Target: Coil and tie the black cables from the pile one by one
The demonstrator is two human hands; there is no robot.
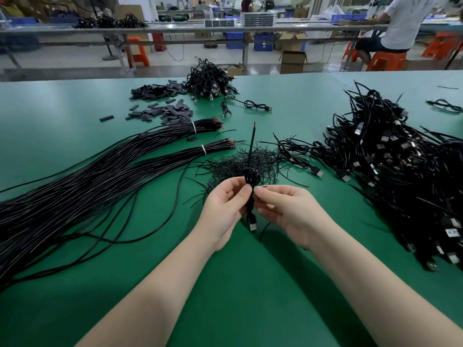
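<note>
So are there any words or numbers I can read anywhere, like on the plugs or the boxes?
None can be read.
USB plugs in the right-hand cable pile: pale marks, too small and blurred to read.
Cardboard box behind the green table: no print that can be made out.
Coiled cable held by the left hand and right hand: no lettering shows.

Glossy black cables (pixel 75 186), matt table (pixel 238 284)

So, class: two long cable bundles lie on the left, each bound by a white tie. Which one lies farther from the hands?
The upper bundle, with its white tie farther up the table than the lower bundle's.
</note>
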